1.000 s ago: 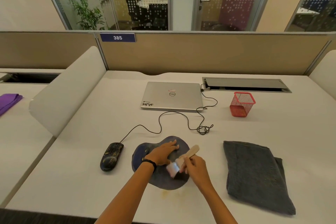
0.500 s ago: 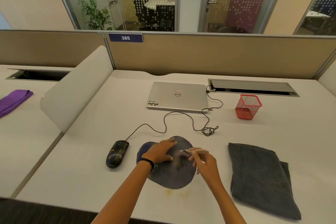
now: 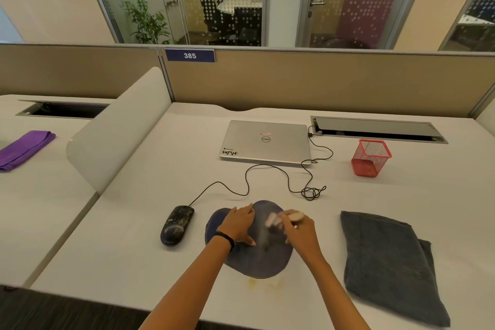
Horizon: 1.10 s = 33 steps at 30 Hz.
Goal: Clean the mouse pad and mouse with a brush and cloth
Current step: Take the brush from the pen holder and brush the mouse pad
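A dark rounded mouse pad [image 3: 257, 260] lies on the white desk near its front edge. My left hand [image 3: 239, 224] rests flat on the pad's left half, fingers spread. My right hand [image 3: 301, 230] is closed around a small wooden-handled brush [image 3: 276, 218], which is blurred over the pad's upper right part. A black wired mouse [image 3: 176, 225] sits on the desk just left of the pad. A folded dark grey cloth [image 3: 388, 262] lies to the right of the pad, untouched.
A shut silver laptop [image 3: 266, 142] sits behind the pad, with the mouse cable [image 3: 267, 169] looping in front of it. A red mesh cup [image 3: 371, 158] stands at the back right. A curved divider [image 3: 117, 131] bounds the desk on the left.
The brush has swept from the pad's lower middle up to its upper right. My left hand has stayed on the pad. The camera has shifted slightly.
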Tool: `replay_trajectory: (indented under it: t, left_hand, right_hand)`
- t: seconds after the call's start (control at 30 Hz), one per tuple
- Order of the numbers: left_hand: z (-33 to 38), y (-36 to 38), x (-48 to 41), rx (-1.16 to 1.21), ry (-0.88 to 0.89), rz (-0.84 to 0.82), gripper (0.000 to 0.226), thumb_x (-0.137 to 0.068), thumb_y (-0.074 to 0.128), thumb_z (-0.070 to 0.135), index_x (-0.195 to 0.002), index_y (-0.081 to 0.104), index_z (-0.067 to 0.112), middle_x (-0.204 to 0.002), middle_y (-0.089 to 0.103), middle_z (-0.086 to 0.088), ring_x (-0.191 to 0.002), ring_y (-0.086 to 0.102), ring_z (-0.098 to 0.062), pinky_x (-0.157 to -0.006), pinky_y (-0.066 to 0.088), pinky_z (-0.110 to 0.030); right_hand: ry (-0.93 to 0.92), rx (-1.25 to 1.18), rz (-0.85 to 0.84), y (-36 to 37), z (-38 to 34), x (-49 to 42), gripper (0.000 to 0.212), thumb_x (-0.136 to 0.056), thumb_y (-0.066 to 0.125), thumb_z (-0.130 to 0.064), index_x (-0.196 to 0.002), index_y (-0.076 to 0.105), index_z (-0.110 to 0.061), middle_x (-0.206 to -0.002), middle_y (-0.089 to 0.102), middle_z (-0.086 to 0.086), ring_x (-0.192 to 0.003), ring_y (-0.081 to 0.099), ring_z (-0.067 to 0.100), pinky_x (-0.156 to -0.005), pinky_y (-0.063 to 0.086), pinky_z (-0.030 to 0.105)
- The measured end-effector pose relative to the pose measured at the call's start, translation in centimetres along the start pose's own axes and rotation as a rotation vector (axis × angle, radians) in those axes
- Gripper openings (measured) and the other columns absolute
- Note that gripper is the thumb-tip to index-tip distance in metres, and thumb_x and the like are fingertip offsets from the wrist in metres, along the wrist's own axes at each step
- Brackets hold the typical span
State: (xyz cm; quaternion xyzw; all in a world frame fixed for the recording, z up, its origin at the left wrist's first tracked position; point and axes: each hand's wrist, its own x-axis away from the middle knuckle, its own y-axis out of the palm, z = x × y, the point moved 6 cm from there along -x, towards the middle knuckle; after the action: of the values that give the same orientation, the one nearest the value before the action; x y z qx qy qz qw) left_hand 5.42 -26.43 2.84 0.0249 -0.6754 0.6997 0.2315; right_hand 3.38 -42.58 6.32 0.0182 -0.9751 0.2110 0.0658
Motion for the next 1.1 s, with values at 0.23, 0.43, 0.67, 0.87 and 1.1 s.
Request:
replay_trajectory:
  t: [0.23,0.43,0.67,0.87,1.1]
  left_hand:
    - [0.0,0.2,0.3,0.075,-0.024,0.019,0.081,-0.078,0.07,0.041,-0.142,0.029,0.012,-0.146,0.037,-0.006,-0.129,0.041,-0.027,-0.112,0.031,-0.038]
    - [0.0,0.1,0.2,0.09,-0.044,0.038,0.081,-0.079,0.069,0.038,-0.142,0.027,0.01,-0.141,0.042,-0.008,-0.125,0.045,-0.027,-0.109,0.035,-0.035]
    - [-0.1,0.7,-0.4,0.033,-0.006,0.013,0.087,-0.079,0.07,0.039,-0.145,0.023,0.007,-0.152,0.025,-0.011,-0.134,0.035,-0.029,-0.114,0.029,-0.038]
    - [-0.1,0.5,-0.3,0.06,-0.002,0.033,0.081,-0.081,0.068,0.039,-0.143,0.026,0.008,-0.148,0.033,-0.01,-0.132,0.038,-0.028,-0.113,0.03,-0.036]
    - [0.0,0.5,-0.5,0.025,0.004,0.018,0.085,-0.08,0.068,0.04,-0.144,0.022,0.007,-0.149,0.031,-0.011,-0.133,0.036,-0.028,-0.114,0.027,-0.034]
  right_hand:
    - [-0.053,-0.023,-0.037,2.8,-2.3,-1.6,0.013,-0.087,0.058,-0.018,-0.092,0.068,-0.01,-0.088,0.07,0.006,-0.077,0.064,0.018,-0.067,0.048,0.015]
    - [-0.152,0.331,-0.124,3.4,-1.7,-1.6,0.024,-0.089,0.054,-0.019,-0.065,0.05,-0.022,-0.063,0.049,-0.004,-0.058,0.041,0.011,-0.061,0.034,0.021]
    - [-0.007,0.403,-0.102,0.4,-2.3,-1.6,0.032,-0.094,0.045,-0.028,-0.069,0.053,-0.009,-0.063,0.061,0.005,-0.057,0.054,0.013,-0.057,0.039,0.019]
    - [0.001,0.005,-0.148,1.1,-1.3,-2.8,0.022,-0.089,0.058,-0.032,-0.097,0.069,-0.014,-0.089,0.067,-0.001,-0.084,0.063,0.014,-0.07,0.044,0.011]
    - [-0.093,0.1,-0.153,0.6,0.6,-2.4,0.016,-0.088,0.06,-0.029,-0.089,0.071,-0.017,-0.085,0.071,0.0,-0.079,0.064,0.012,-0.067,0.046,0.012]
